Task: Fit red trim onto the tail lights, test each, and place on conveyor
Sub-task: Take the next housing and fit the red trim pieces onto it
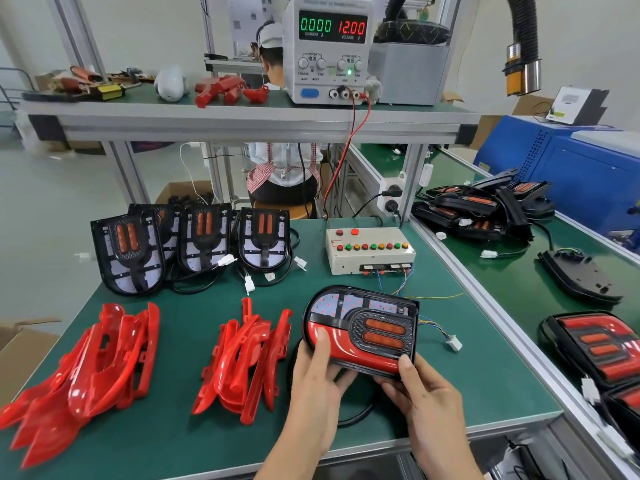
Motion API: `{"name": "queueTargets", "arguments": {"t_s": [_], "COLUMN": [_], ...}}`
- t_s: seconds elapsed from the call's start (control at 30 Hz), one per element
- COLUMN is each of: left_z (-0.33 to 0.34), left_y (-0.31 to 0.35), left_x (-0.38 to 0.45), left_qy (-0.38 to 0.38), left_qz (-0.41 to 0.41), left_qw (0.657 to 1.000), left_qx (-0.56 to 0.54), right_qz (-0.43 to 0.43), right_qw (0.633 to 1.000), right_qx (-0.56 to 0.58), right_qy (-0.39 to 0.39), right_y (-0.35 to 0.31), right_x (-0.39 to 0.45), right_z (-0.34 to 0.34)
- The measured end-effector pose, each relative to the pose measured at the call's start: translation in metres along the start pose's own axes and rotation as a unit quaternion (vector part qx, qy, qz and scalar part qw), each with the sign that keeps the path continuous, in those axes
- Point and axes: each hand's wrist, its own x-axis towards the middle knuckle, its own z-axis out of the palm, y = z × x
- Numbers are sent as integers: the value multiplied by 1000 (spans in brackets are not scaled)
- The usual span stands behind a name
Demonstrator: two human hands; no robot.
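I hold a black tail light [377, 317] with two orange lenses above the green bench, and a red trim [349, 353] lies along its near edge. My left hand [317, 375] grips its left end, thumb pressed on the trim. My right hand [422, 393] grips the lower right corner, thumb on the edge. Its wire ends in a white plug [454, 342] lying loose. Two piles of red trims [93, 368] [247, 358] lie to the left. Bare tail lights [194, 239] stand in a row at the back.
A beige test box [369, 249] with coloured buttons sits behind the light. A power supply [330, 46] on the shelf reads 12.00 V. The conveyor [512, 282] on the right carries finished lights [602, 344] and a heap of black ones [485, 207]. A person sits beyond the bench.
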Motion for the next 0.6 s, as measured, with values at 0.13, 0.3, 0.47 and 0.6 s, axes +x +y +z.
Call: {"name": "queueTargets", "arguments": {"t_s": [0.13,0.3,0.47,0.6], "left_z": [4,9,2,2], "left_y": [12,15,17,18], "left_x": [4,6,7,7], "left_qy": [53,86,56,42], "left_qz": [-8,-56,-54,-56], "left_qw": [998,991,993,994], "left_qx": [-40,-86,-90,-82], "right_qz": [-2,-11,-11,-8], "right_qw": [1000,1000,1000,1000], "right_qx": [1,-12,-12,-14], "right_qy": [-1,7,7,6], "right_y": [2,5,5,5], "right_x": [0,0,0,-1], "right_z": [-1,0,-1,-1]}}
